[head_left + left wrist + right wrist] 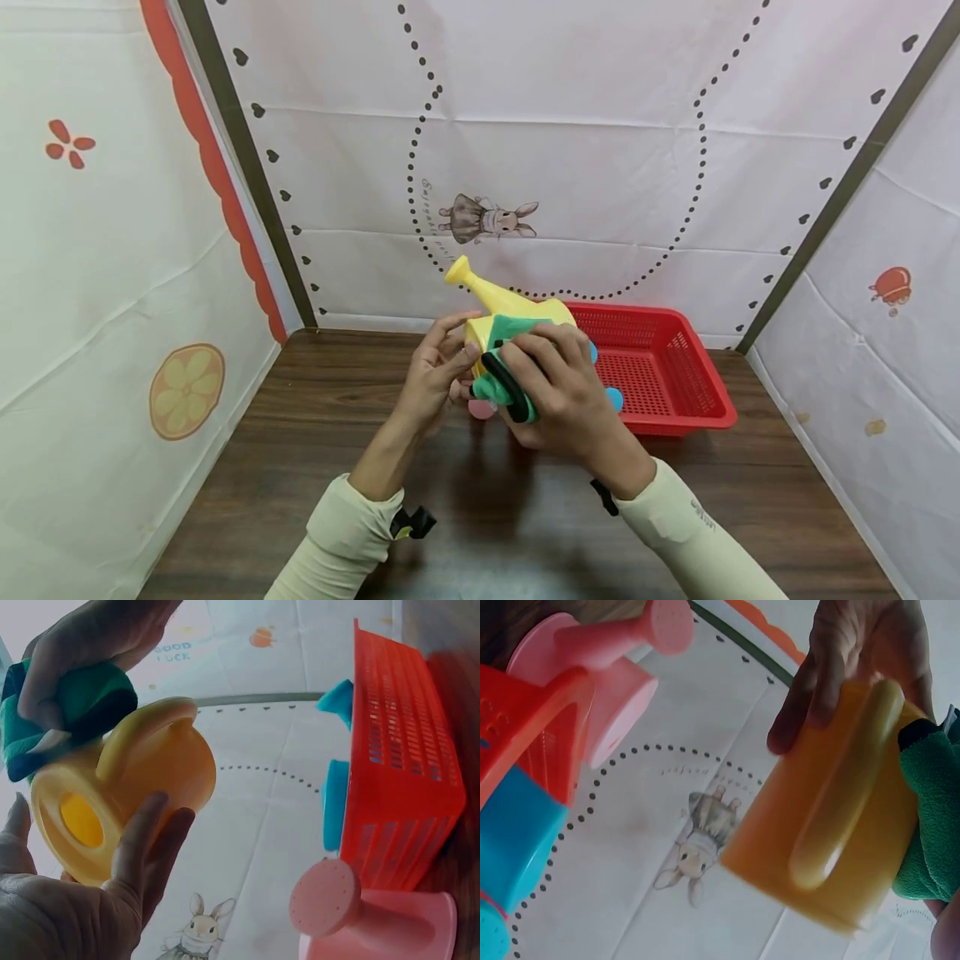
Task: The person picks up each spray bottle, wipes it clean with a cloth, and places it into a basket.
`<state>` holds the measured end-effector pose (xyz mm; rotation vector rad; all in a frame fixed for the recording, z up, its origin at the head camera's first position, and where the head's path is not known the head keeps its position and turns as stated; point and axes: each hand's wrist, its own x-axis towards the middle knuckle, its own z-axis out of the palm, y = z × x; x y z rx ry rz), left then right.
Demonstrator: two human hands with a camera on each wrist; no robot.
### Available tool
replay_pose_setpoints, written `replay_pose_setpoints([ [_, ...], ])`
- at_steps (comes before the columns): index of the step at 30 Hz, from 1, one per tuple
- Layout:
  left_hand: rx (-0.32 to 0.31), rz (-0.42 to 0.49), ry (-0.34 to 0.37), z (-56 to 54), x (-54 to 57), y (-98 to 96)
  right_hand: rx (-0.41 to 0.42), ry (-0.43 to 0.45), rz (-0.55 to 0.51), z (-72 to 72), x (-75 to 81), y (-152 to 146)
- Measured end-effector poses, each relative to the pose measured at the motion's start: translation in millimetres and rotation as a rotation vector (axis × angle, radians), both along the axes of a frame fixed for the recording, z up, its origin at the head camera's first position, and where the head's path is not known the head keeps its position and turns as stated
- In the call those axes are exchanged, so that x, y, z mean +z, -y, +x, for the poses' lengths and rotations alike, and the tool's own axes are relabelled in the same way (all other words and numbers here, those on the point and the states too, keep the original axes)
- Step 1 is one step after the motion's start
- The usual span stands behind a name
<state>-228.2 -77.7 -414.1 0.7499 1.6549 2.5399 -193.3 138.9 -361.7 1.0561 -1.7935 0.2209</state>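
Held up above the table is a yellow toy watering can [487,293], its spout pointing up and left in the head view. My left hand [429,377] holds the can, thumb on one side and fingers on the other, near its round opening in the left wrist view. In my right hand [566,387] is a bunched green cloth [97,694] with black edging, gripped against the can's side. The can's curved handle [847,787] faces the right wrist camera. Part of the can's body is hidden behind the cloth and right hand in the head view.
A red perforated basket [678,367] stands at the back right of the wooden table [330,433], with blue plastic pieces [335,806] showing over its rim. A pink watering can [397,922] stands beside the basket. Printed white cloth walls [570,183] surround the table.
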Motion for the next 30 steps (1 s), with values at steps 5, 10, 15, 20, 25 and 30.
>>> replay_pose_setpoints([
  [5,0.041,0.009,0.110,1.2,0.5,-3.1,-0.024,-0.017,0.050,0.7,-4.3,4.8],
  [10,0.079,0.027,0.150,2.3,1.0,-4.4,-0.032,0.009,0.040,-2.2,-6.9,-1.7],
  [15,0.101,0.070,0.168,2.6,2.9,-2.7,-0.027,0.038,0.008,-6.0,-4.3,-15.8],
  [20,0.111,0.095,0.199,1.7,5.2,-2.0,-0.037,0.073,-0.040,-11.4,-2.1,-30.6],
  [25,0.097,0.112,0.226,1.6,6.7,-1.7,-0.042,0.058,-0.051,-12.7,-3.1,-31.2],
  [30,0.083,0.142,0.248,2.4,6.7,-2.6,-0.038,0.036,-0.027,-9.4,-6.5,-18.5],
])
